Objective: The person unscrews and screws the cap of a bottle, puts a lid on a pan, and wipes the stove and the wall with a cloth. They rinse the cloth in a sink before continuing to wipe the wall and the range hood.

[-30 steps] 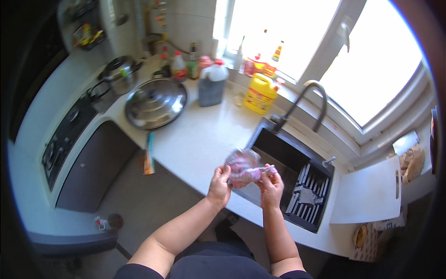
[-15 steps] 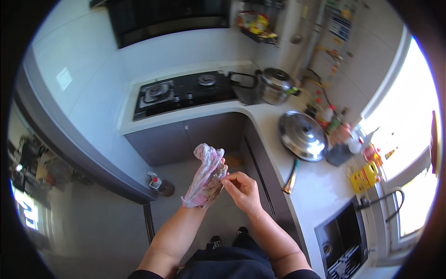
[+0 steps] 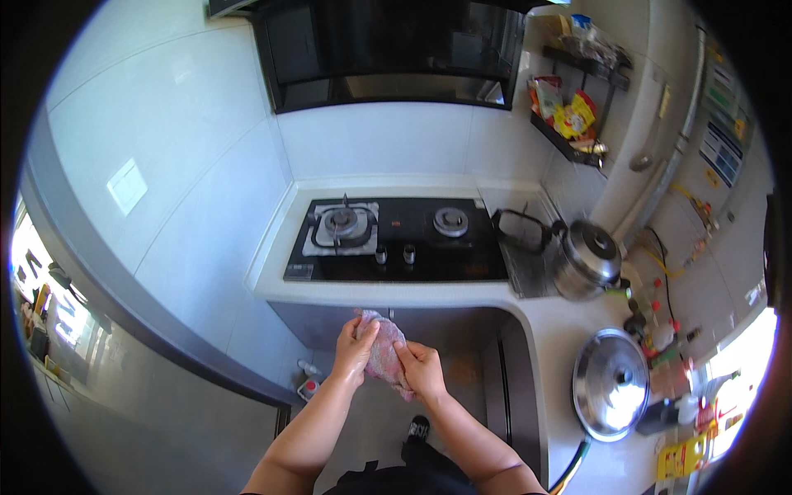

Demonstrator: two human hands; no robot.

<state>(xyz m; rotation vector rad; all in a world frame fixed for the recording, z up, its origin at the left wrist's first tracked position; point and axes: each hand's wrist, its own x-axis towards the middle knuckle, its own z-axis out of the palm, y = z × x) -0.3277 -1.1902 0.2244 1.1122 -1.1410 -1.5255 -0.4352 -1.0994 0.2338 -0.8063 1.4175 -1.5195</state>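
A crumpled pink and white cloth [image 3: 383, 353] is stretched between my two hands, in front of the counter and below the stove. My left hand [image 3: 353, 353] grips its left side, thumb on top. On the other side, my right hand [image 3: 423, 370] pinches the lower right part, thumb pressed on the fabric. Beyond them lies the black gas stove [image 3: 429, 257], with two burners and two knobs. A foil-like liner surrounds its left burner [image 3: 341, 221].
Right of the stove stand a removed black pan support [image 3: 521, 229] and a steel pot [image 3: 586, 262]. A lidded wok [image 3: 610, 384] sits on the right counter, with several bottles and a yellow jug [image 3: 681, 459] beyond. A bottle [image 3: 308, 388] stands on the floor at left.
The view has turned toward the stove, which now appears lower and nearer. The cloth, earlier draped over my left hand, is now held between both hands.
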